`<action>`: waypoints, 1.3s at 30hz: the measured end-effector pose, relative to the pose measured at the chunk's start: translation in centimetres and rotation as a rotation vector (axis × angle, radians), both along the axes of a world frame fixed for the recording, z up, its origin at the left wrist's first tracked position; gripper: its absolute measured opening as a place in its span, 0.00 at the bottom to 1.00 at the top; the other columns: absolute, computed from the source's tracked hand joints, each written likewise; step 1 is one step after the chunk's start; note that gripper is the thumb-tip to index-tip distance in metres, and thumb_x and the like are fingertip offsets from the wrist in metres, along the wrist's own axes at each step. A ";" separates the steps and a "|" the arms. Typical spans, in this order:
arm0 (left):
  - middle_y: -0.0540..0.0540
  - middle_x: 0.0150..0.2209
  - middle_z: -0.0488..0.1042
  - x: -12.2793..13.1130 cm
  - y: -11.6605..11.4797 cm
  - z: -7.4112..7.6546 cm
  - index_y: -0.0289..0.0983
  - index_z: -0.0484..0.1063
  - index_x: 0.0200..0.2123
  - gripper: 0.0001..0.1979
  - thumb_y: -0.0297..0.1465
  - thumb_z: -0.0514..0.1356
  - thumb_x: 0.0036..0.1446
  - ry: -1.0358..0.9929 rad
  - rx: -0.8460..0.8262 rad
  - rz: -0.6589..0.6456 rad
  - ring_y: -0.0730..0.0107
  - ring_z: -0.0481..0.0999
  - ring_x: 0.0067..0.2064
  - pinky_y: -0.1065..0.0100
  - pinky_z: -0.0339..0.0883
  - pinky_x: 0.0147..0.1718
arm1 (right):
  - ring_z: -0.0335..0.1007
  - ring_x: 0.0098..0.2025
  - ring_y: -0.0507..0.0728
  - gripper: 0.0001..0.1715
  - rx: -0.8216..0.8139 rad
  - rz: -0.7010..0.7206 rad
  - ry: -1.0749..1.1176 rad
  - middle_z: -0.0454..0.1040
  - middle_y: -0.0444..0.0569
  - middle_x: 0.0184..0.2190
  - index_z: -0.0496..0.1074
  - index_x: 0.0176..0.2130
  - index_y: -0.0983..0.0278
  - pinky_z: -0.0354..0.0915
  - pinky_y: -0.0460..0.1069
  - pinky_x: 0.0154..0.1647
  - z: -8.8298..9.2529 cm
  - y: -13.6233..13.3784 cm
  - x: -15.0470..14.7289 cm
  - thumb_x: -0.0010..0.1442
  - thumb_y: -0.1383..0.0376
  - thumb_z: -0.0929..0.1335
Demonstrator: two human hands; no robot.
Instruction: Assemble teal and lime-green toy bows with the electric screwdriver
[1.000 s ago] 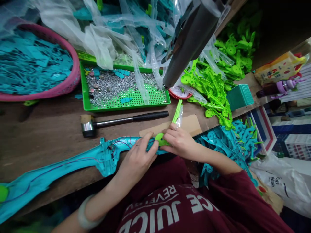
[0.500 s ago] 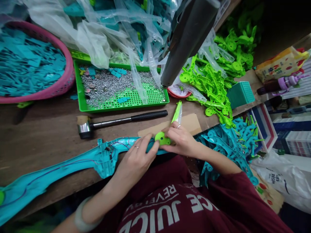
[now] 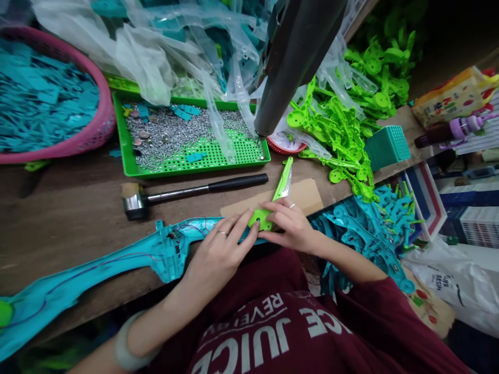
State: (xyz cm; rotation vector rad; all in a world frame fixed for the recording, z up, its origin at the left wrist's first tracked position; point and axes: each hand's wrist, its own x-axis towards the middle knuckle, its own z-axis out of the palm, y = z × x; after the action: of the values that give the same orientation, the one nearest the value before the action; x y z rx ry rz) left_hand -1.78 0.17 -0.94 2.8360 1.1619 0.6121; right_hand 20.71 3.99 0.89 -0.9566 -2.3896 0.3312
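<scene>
A long teal plastic shell (image 3: 117, 262) with thin wires inside lies across the wooden table's near edge. My left hand (image 3: 218, 254) rests on its right end, fingers pressed onto it. My right hand (image 3: 290, 226) pinches the round end of a lime-green plastic part (image 3: 280, 189) and holds it against the same end of the shell. The green part's arm points away from me over a piece of cardboard (image 3: 306, 195).
A hammer (image 3: 187, 192) lies beyond the shell. Behind it is a green tray (image 3: 127, 156) of small metal screws, a pink basket (image 3: 107, 117) of teal pieces, a grey post (image 3: 292, 57), heaps of lime-green parts (image 3: 343, 130) and teal parts (image 3: 366, 228).
My right hand has turned the green part so its round disc is now covered by the fingers. My left fingers have stretched further toward it. The view shifted slightly.
</scene>
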 end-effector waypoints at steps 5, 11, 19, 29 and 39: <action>0.37 0.62 0.70 0.0 0.1 0.1 0.33 0.72 0.57 0.23 0.18 0.52 0.61 0.042 -0.006 -0.063 0.47 0.75 0.53 0.48 0.72 0.50 | 0.73 0.41 0.58 0.13 -0.070 -0.381 0.126 0.74 0.57 0.43 0.70 0.49 0.64 0.73 0.53 0.37 -0.3 0.3 1.8 0.65 0.62 0.68; 0.38 0.63 0.70 0.2 0.2 0.7 0.37 0.68 0.62 0.29 0.17 0.53 0.59 0.152 -0.019 -0.056 0.47 0.77 0.49 0.49 0.73 0.46 | 0.75 0.41 0.61 0.14 0.029 -0.185 -0.140 0.78 0.59 0.40 0.75 0.49 0.67 0.74 0.56 0.42 -1.9 -0.3 2.1 0.67 0.66 0.64; 0.35 0.65 0.66 1.6 1.0 0.7 0.29 0.68 0.60 0.22 0.23 0.50 0.66 0.040 -0.062 -0.178 0.51 0.66 0.66 0.48 0.60 0.64 | 0.78 0.44 0.62 0.16 0.056 -0.139 -0.235 0.79 0.63 0.48 0.76 0.50 0.69 0.77 0.56 0.44 -2.7 -2.0 2.8 0.68 0.66 0.63; 0.28 0.63 0.67 2.3 0.2 -1.5 0.25 0.58 0.67 0.28 0.21 0.54 0.65 -0.050 0.061 -0.160 0.47 0.61 0.68 0.52 0.64 0.64 | 0.77 0.39 0.59 0.12 -0.317 -0.533 0.164 0.78 0.55 0.40 0.73 0.44 0.65 0.75 0.55 0.40 -1.3 1.2 3.7 0.66 0.60 0.66; 0.26 0.61 0.69 1.5 -0.2 -2.7 0.21 0.50 0.69 0.31 0.21 0.54 0.66 -0.056 0.133 -0.172 0.45 0.59 0.68 0.50 0.66 0.62 | 0.57 0.12 0.43 0.20 -1.199 -0.665 0.820 0.70 0.38 0.22 0.70 0.36 0.66 0.50 0.40 0.06 0.0 9.0 3.5 0.56 0.54 0.75</action>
State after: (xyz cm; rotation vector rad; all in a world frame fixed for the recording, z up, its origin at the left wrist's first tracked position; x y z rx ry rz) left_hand -0.29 0.02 -3.64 2.9643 0.8879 0.7788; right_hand 24.20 12.97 0.94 -1.5773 -0.8951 1.5787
